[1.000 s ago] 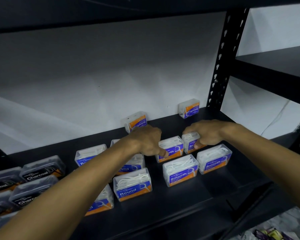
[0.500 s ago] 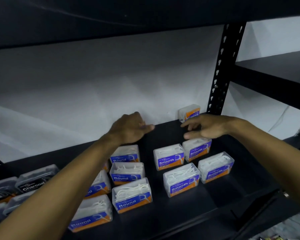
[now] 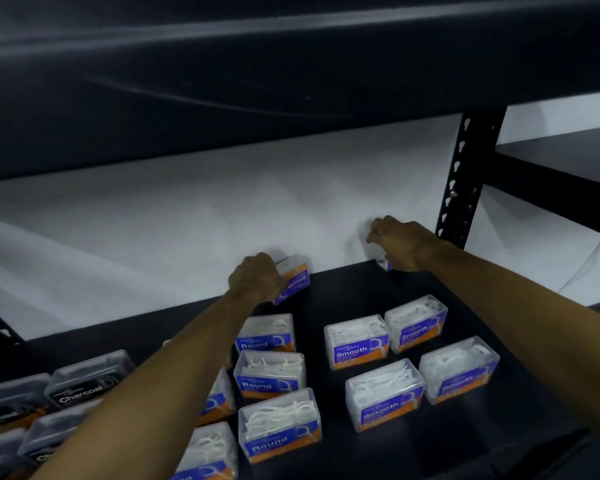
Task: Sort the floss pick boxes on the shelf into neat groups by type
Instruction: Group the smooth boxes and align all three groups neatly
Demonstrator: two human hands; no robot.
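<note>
1. Black metal shelf (image 3: 378, 289) with a matte deck, a punched upright (image 3: 465, 188) at the right and a white wall (image 3: 187, 220) behind; it is the biggest thing I see, and every box sits on it.
2. My arms have gone from the middle of the deck a second ago to the back edge, so I judge the front groups are settled and the two strays by the wall are what is left.
3. Clear "Smooth" boxes (image 3: 357, 344), four of them, sit in a tidy two-by-two block at the right: hard see-through plastic with rounded corners, white picks inside, blue and orange labels.
4. "Round" boxes (image 3: 269, 374) of the same shape line up in columns left of them, partly under my left forearm.
5. Dark "Charcoal" boxes (image 3: 90, 382) crowd the far left, smoky lids, glossy.
6. My left hand (image 3: 257, 277) has its fingers curled down over a stray box (image 3: 295, 280) that is tipped against the wall; its label reads "Smooth" sideways, so I judge it belongs with the right-hand block.
7. My right hand (image 3: 406, 244) is curled round the other stray (image 3: 385, 263) in the back corner near the upright. Only a sliver of clear plastic and blue shows beneath the knuckles, so I cannot read its type.
</note>
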